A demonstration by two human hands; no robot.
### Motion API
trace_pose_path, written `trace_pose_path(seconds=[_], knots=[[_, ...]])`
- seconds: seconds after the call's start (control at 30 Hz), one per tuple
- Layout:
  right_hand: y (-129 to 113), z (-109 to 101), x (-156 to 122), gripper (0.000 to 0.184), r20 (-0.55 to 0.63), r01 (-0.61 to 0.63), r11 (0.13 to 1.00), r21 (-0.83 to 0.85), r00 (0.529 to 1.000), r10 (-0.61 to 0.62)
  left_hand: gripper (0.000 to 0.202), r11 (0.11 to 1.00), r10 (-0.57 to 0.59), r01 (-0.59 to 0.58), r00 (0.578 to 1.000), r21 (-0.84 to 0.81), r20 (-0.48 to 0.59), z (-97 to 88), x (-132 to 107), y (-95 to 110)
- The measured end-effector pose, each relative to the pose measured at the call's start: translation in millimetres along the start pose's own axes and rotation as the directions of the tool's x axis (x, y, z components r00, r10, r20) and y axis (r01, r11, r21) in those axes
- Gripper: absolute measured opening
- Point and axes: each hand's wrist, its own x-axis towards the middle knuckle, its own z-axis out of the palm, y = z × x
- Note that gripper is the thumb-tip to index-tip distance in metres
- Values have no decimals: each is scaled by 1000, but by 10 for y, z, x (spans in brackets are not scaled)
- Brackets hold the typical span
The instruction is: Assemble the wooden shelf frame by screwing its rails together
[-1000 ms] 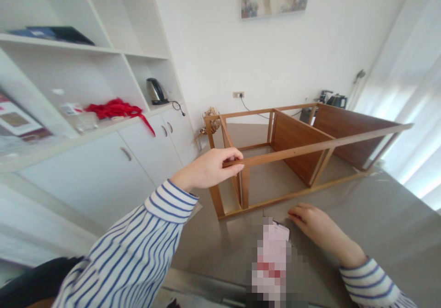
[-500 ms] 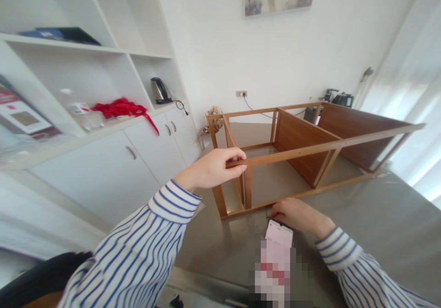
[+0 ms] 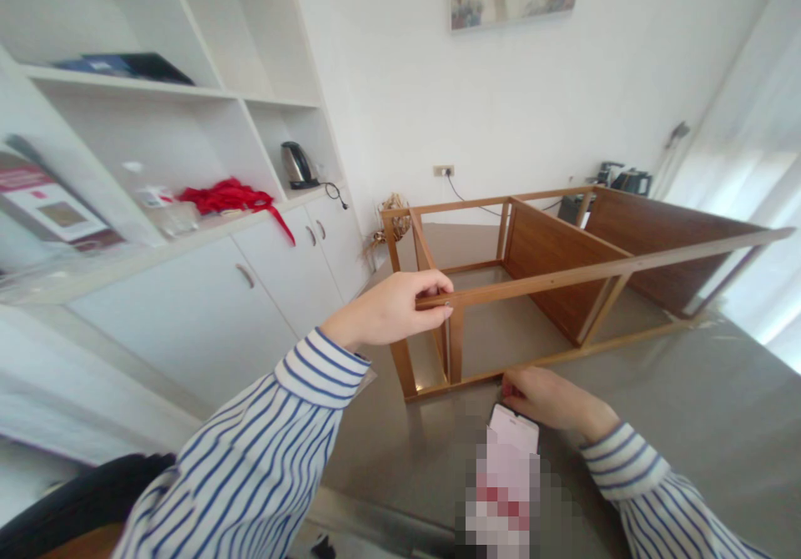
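Observation:
A brown wooden shelf unit lies on its side across the grey table. My left hand pinches the near end of its upper rail, thumb below and fingers over the top. Close to the lower rail, my right hand rests low over the table with its fingers curled together. Whatever those fingers hold is too small or hidden to make out. A phone with a light screen lies just in front of that hand, its lower part blurred by pixels.
White cabinets with open shelves stand on the left, bearing a kettle, red ribbon and a plastic bottle. Dried stalks are behind the unit's left end. Another kettle sits at the back right, near the curtain.
The whole view has shifted slightly, so things appear a little farther right and lower. Both hands keep nearly the same places beside the shelf unit.

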Motion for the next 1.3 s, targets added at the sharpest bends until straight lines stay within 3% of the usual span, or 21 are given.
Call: trace_pose_path(seconds=[0.47,0.77,1.07,1.23,1.3], knots=[[109,57,-33,20,-69,-8,994,106,998,15,29,992,-4,10,999,-122,46,-28,-38,5],[107,87,-28,21,-90,-54,996,77,994,61,34,978,-8,25,996,-209,86,-33,-58,-20],[88,113,-67,18,-116,-62,998,29,991,65,39,994,-8,12,999,-109,41,-35,-63,-16],[43,48,-97,17,-175,-53,998,-17,983,49,48,983,-38,57,993,-177,110,-162,-48,-80],[-41,-55,-100,19,-268,-24,998,-51,963,9,45,980,-49,59,997,-189,57,-202,1,-154]])
